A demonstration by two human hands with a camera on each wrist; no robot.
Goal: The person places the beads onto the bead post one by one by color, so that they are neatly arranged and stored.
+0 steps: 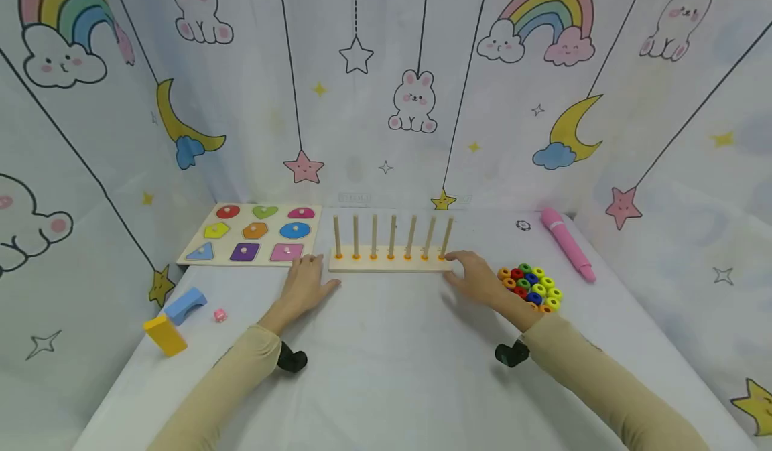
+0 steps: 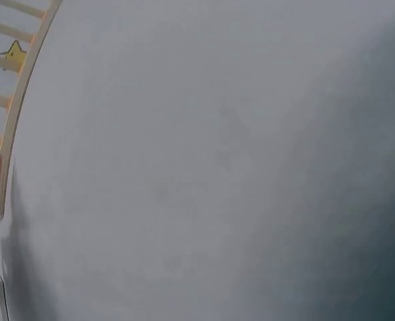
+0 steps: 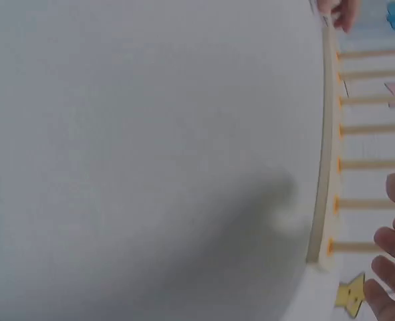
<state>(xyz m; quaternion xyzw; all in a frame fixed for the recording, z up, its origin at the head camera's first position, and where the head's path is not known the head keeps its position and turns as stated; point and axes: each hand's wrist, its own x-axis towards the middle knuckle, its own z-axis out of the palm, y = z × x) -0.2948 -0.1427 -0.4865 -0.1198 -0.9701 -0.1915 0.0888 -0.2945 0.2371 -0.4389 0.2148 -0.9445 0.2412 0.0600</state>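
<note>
A pale wooden peg board (image 1: 392,263) with several upright bare dowels (image 1: 392,236) stands at the middle back of the table. My left hand (image 1: 303,285) lies between its left end and the shape puzzle board (image 1: 223,262), fingertips at the puzzle's near right corner and thumb stretched toward the peg board. At the right end of the peg board is my right hand (image 1: 475,278), its fingers spread apart near the last dowel and holding nothing. Those loosely bent fingers (image 3: 389,271) show at the edge of the right wrist view. Neither hand grips anything.
Colourful ring beads (image 1: 533,289) lie clustered beside my right wrist, with a pink marker-shaped object (image 1: 567,244) behind them. On the left are a blue arch block (image 1: 185,305), a yellow block (image 1: 165,335) and a small pink piece (image 1: 220,315). A printed curtain (image 1: 374,129) hangs behind.
</note>
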